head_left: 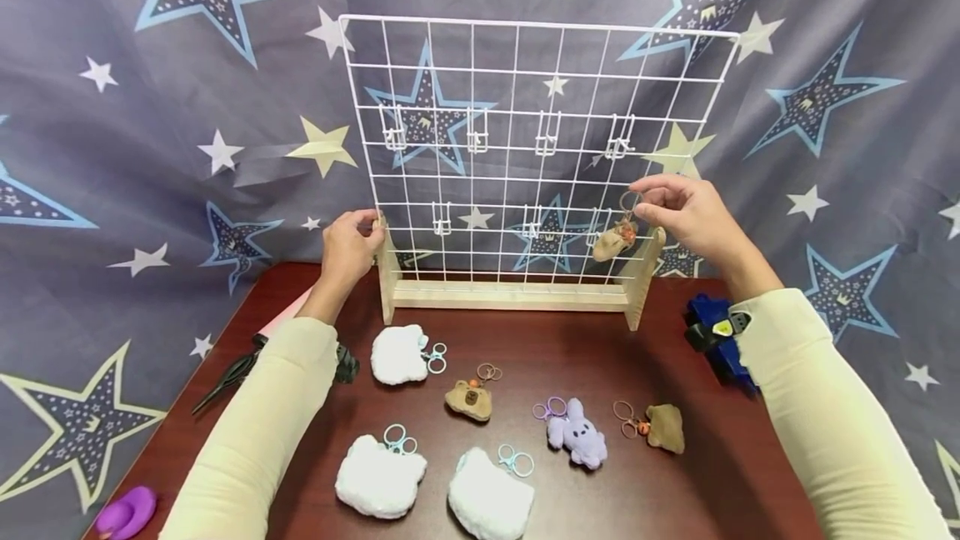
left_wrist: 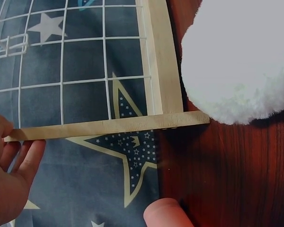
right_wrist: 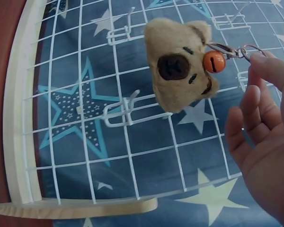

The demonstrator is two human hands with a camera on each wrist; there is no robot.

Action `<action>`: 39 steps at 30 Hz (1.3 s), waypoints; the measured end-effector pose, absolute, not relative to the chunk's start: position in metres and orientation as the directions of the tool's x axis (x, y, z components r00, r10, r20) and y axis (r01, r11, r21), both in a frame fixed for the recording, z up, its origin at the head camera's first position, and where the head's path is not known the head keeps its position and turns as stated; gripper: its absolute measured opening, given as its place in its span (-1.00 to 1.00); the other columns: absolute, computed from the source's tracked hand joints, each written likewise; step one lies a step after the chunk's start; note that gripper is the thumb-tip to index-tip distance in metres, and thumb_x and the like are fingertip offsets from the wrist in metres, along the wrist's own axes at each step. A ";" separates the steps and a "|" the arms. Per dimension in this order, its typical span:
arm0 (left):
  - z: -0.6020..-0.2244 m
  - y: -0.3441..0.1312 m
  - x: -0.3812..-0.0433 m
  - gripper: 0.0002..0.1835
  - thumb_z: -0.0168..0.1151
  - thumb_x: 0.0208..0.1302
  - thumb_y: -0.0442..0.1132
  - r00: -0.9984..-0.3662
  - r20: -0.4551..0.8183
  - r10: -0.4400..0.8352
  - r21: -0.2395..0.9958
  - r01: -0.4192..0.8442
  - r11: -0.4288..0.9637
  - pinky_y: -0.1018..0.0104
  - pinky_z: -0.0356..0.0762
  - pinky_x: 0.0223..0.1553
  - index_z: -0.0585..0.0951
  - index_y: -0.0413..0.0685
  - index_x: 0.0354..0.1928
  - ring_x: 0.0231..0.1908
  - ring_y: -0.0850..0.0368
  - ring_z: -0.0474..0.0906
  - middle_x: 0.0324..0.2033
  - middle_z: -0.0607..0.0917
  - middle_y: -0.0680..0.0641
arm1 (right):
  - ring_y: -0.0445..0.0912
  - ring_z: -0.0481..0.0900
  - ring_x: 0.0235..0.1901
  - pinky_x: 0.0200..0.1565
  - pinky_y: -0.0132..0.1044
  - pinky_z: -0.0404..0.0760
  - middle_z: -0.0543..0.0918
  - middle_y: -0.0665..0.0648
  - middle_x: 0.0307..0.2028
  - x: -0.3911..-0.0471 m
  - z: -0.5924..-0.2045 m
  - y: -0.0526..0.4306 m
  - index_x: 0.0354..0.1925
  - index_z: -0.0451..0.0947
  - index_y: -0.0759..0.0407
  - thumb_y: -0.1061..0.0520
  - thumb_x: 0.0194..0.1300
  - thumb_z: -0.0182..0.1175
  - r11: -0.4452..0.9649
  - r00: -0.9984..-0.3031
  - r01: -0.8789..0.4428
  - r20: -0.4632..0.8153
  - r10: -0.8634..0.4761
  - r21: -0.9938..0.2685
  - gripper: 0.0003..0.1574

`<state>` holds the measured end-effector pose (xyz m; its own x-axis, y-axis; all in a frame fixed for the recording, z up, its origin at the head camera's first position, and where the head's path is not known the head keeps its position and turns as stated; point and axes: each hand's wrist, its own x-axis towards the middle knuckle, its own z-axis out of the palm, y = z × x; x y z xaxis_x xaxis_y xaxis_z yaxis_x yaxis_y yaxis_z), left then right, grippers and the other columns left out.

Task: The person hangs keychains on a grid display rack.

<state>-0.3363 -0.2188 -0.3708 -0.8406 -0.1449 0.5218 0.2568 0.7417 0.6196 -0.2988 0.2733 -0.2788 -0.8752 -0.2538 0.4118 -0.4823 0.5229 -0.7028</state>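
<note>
A white wire grid rack (head_left: 517,148) stands upright on a wooden base (head_left: 510,297), with several small hooks (head_left: 546,144) clipped onto it. My left hand (head_left: 348,247) grips the top of the rack's left wooden side post (left_wrist: 109,125). On the other side, my right hand (head_left: 678,215) pinches the metal ring (right_wrist: 248,52) of a brown plush bear keychain (right_wrist: 177,64). The bear dangles from the ring in front of the grid's lower right part, an orange bell (right_wrist: 214,62) beside its ear.
On the dark red table lie white plush keychains (head_left: 399,354), another brown bear keychain (head_left: 470,400), a purple bunny keychain (head_left: 579,433) and a brown plush (head_left: 664,428) with a bell. A purple duck (head_left: 127,513) sits front left; a blue object (head_left: 723,340) lies right. Star-patterned cloth hangs behind.
</note>
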 end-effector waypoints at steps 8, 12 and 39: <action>-0.375 -0.218 -0.334 -0.70 0.30 0.23 -0.31 -0.842 0.519 -0.145 0.629 0.262 0.732 -0.06 0.57 0.07 0.73 -0.25 -0.02 -0.10 -0.20 0.74 -0.14 0.75 -0.30 | -0.31 0.49 -0.50 -0.43 -0.45 0.44 0.64 -0.30 -0.47 -0.307 -0.267 0.266 0.14 0.63 0.23 0.22 0.34 0.33 0.507 -0.868 -0.483 0.465 -0.172 -0.714 -0.59; -0.375 -0.218 -0.336 -0.70 0.29 0.23 -0.31 -0.843 0.517 -0.146 0.628 0.257 0.735 -0.04 0.58 0.06 0.73 -0.24 -0.01 -0.10 -0.20 0.74 -0.15 0.75 -0.30 | -0.32 0.52 -0.50 -0.40 -0.48 0.47 0.66 -0.31 -0.46 -0.309 -0.258 0.264 0.10 0.66 0.16 0.24 0.31 0.34 0.468 -0.856 -0.501 0.495 -0.148 -0.728 -0.62; -0.372 -0.221 -0.338 -0.70 0.28 0.23 -0.32 -0.845 0.513 -0.151 0.635 0.255 0.729 -0.02 0.58 0.05 0.74 -0.22 -0.01 -0.11 -0.18 0.74 -0.14 0.75 -0.28 | -0.31 0.54 -0.55 -0.42 -0.49 0.53 0.69 -0.27 -0.46 -0.323 -0.250 0.258 0.09 0.67 0.13 0.27 0.32 0.33 0.387 -0.864 -0.490 0.495 -0.095 -0.781 -0.64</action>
